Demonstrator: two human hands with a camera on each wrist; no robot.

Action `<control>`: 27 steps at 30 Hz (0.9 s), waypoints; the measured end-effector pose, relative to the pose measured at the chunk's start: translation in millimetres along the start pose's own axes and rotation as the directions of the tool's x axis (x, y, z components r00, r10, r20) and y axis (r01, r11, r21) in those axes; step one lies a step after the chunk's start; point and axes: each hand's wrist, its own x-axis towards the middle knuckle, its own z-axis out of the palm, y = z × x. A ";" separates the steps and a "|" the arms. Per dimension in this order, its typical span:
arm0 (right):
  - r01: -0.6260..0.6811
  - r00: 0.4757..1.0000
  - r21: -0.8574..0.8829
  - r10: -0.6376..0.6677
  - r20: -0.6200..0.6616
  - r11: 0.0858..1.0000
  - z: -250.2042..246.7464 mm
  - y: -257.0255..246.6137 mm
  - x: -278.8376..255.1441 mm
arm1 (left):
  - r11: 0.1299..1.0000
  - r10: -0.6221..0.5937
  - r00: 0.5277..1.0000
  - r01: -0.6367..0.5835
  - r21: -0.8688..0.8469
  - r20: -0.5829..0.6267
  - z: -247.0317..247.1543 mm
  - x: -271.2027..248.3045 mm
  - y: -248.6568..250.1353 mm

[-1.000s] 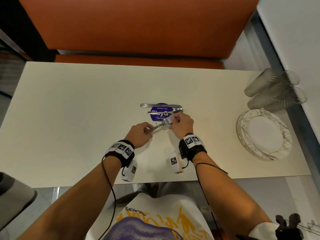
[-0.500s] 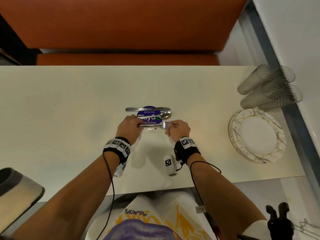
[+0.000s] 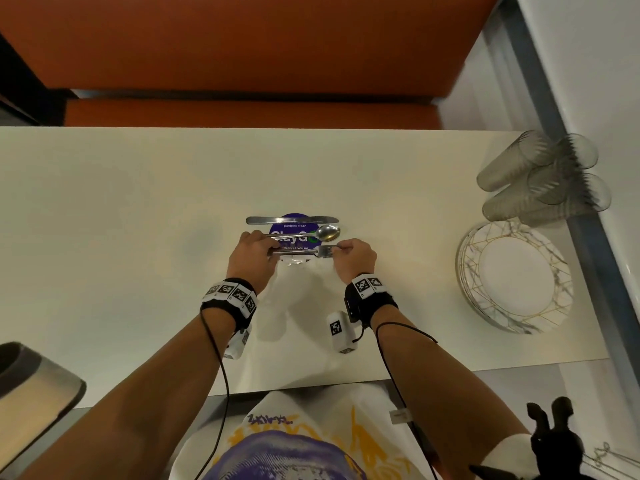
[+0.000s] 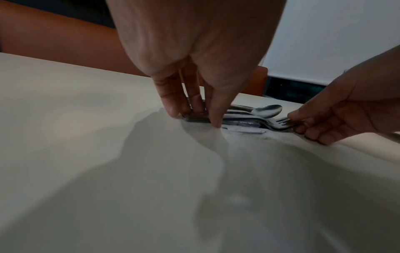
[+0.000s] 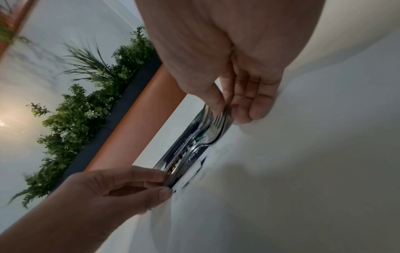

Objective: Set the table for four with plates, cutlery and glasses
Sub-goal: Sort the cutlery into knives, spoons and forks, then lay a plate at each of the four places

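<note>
A stack of forks lies flat on the cream table, across a round blue sticker. My left hand pinches the handle end between thumb and fingers. My right hand pinches the tines at the other end. Just beyond the forks lie a spoon and, farther still, a knife, both parallel to the forks. A stack of gold-lined white plates sits at the right. Several clear glasses stand behind the plates.
An orange bench runs along the table's far side, with a wall at the right. A grey chair corner shows at the near left. Green plants stand behind the bench.
The forks were held tilted, tines raised toward the right hand. They now lie level, parallel to the spoon, with both hands still at their ends.
</note>
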 end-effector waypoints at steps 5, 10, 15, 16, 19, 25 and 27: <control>0.000 0.999 0.007 0.000 -0.032 1.000 -15.4 2.5 -10.5 | 0.998 0.054 0.996 -0.052 0.026 -0.072 -7.1 -2.5 3.0; 0.075 0.997 0.084 -0.073 -0.030 0.994 -49.1 11.4 -30.4 | 0.983 0.168 0.985 -0.170 -0.073 -0.042 -16.3 2.1 32.3; 0.106 0.993 0.218 -0.092 -0.071 0.970 -93.8 35.2 -49.7 | 0.966 0.240 0.937 -0.206 -0.155 0.253 -7.1 5.4 85.5; 0.106 0.992 0.241 -0.086 -0.095 0.965 -109.6 40.2 -50.4 | 0.961 0.258 0.922 -0.213 -0.178 0.290 -2.4 6.8 101.2; 0.103 0.987 0.304 -0.059 -0.149 0.947 -156.5 57.0 -34.6 | 0.945 0.285 0.906 -0.212 -0.249 0.314 6.6 17.5 156.3; 0.077 0.958 0.260 0.001 -0.288 0.962 -257.9 113.3 4.4 | 0.921 0.269 0.875 -0.112 -0.372 0.403 57.0 36.7 266.5; 0.062 0.946 0.223 0.014 -0.324 0.973 -288.7 138.8 22.4 | 0.917 0.227 0.860 -0.031 -0.397 0.457 80.8 43.8 296.6</control>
